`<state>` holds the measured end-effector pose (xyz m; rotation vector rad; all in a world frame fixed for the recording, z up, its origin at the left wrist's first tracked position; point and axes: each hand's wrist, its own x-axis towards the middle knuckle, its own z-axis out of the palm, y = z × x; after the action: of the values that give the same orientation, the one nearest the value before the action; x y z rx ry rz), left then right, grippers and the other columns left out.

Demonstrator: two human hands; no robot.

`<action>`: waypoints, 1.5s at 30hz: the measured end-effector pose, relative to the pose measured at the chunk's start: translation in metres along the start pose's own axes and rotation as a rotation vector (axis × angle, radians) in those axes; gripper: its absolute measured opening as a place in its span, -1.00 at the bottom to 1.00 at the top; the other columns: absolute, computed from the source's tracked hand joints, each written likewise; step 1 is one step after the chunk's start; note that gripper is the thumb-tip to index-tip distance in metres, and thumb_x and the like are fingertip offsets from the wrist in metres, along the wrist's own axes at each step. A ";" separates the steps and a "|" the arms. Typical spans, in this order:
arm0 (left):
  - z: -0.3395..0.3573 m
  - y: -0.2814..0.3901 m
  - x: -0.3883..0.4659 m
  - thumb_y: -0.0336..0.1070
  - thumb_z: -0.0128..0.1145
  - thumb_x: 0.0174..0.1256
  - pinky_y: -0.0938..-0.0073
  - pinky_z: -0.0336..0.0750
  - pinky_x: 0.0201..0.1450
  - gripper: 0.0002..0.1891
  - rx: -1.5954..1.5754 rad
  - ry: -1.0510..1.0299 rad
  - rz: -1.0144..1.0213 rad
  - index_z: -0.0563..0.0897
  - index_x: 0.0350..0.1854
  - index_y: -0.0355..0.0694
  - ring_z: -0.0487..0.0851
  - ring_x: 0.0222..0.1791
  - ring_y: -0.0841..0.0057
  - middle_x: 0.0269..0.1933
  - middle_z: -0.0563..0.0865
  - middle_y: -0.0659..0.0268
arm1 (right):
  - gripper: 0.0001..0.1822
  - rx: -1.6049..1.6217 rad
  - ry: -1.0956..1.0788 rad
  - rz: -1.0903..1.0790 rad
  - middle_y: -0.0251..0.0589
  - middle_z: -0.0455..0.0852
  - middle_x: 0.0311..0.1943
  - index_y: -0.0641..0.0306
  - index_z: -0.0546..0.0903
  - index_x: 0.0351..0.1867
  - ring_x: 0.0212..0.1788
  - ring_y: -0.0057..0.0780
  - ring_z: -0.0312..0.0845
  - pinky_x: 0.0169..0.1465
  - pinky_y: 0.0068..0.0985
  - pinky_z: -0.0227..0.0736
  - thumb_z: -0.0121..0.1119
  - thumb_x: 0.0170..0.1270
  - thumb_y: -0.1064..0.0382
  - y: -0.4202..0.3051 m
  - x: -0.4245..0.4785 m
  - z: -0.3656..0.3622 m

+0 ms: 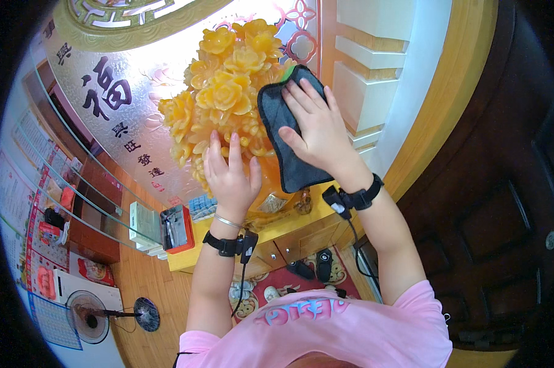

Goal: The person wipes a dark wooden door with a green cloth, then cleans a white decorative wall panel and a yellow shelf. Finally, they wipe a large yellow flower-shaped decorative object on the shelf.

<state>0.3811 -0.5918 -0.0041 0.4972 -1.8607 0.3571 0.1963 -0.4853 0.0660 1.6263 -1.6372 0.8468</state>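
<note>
A carved yellow-orange flower ornament (226,92) stands on a yellow cabinet top (184,261) in front of me. My right hand (311,124) lies spread on a dark grey cloth (293,156) with a black edge, against the ornament's right side. A bit of green shows at the cloth's upper edge. My left hand (231,177) rests its fingertips on the lower front petals, fingers apart, with nothing held in it. Both wrists wear black straps with small devices and cables.
A red-rimmed tray of small items (176,230) and a pale box (143,224) stand left on the cabinet. A small brown figurine (303,202) sits by the ornament's base. Glass shelves curve at left, above a fan (88,317). Shoes (324,265) lie on a red rug below; a dark door (493,221) is at right.
</note>
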 end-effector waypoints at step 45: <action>0.003 0.001 -0.005 -0.19 0.20 0.27 -0.04 0.35 0.33 -0.34 0.044 0.029 0.016 0.40 0.43 -0.27 0.45 0.30 -0.15 0.40 0.41 -0.23 | -0.61 0.413 0.168 0.336 0.25 0.70 -0.01 0.42 0.60 0.11 0.03 0.17 0.63 0.14 -0.11 0.51 0.13 0.36 0.22 0.036 0.010 0.014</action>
<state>0.3793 -0.5920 -0.0096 0.5045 -1.8326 0.4151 0.1603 -0.5022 0.0666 1.5055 -1.7192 1.5347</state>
